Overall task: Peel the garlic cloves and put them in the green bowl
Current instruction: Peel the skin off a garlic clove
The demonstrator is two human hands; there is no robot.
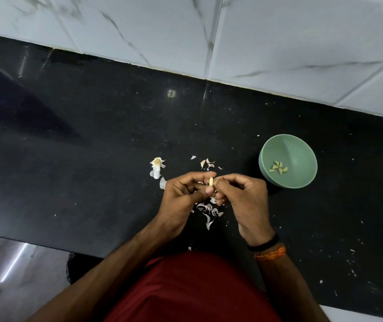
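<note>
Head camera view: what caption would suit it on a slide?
Both hands peel a garlic clove above scattered skins; peeled cloves wait in the green bowl.

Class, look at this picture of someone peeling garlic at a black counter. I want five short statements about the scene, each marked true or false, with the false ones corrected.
1. The green bowl already holds a few peeled cloves. True.
2. The bowl stands to the person's left. False: it stands to the right of the hands.
3. The left hand pinches a pale garlic clove. True.
4. The right hand rests flat on the counter. False: its fingers are curled at the clove.
5. Loose garlic skins lie on the counter beneath the hands. True.
</note>
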